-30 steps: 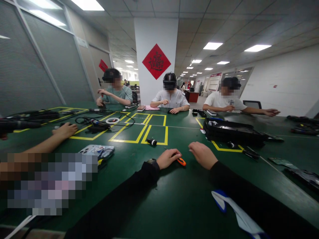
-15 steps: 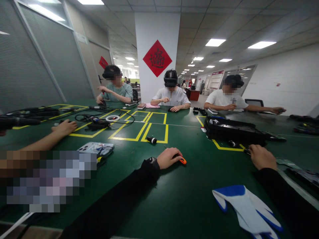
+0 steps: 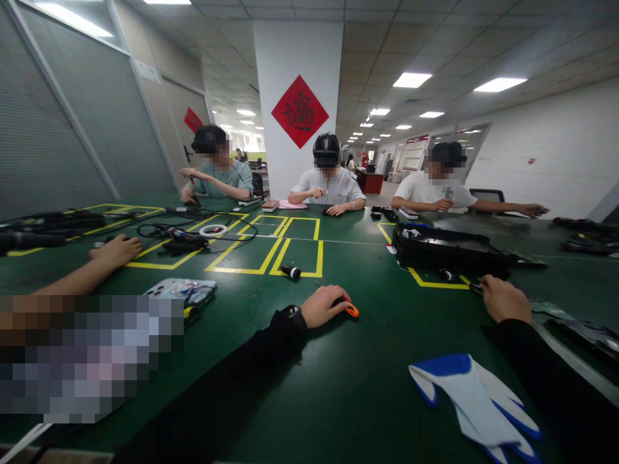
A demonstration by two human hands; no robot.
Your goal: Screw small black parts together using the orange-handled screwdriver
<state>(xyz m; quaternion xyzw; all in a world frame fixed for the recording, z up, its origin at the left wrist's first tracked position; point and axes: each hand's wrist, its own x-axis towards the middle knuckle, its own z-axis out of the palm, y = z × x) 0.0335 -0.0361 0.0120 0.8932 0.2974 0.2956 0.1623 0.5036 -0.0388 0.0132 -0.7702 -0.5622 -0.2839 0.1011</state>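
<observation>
"Orange tool (image 3: 353,310), where was it?"
"Inward from the tabletop's (image 3: 367,393) near edge, held in a narrow left hand (image 3: 325,307)."
"And the right hand (image 3: 506,300)?"
"By the black tray's (image 3: 425,256) near right corner, fingers at a black object (image 3: 476,290); whether gripping, I couldn't tell."

The head-worn camera looks forward and down from the near side of the green worktable (image 3: 358,399). Left hand (image 3: 326,306) and right hand (image 3: 505,300) appear at close range, low in view; the white pillar (image 3: 298,48) and panelled ceiling (image 3: 367,38) stand well beyond.
</observation>
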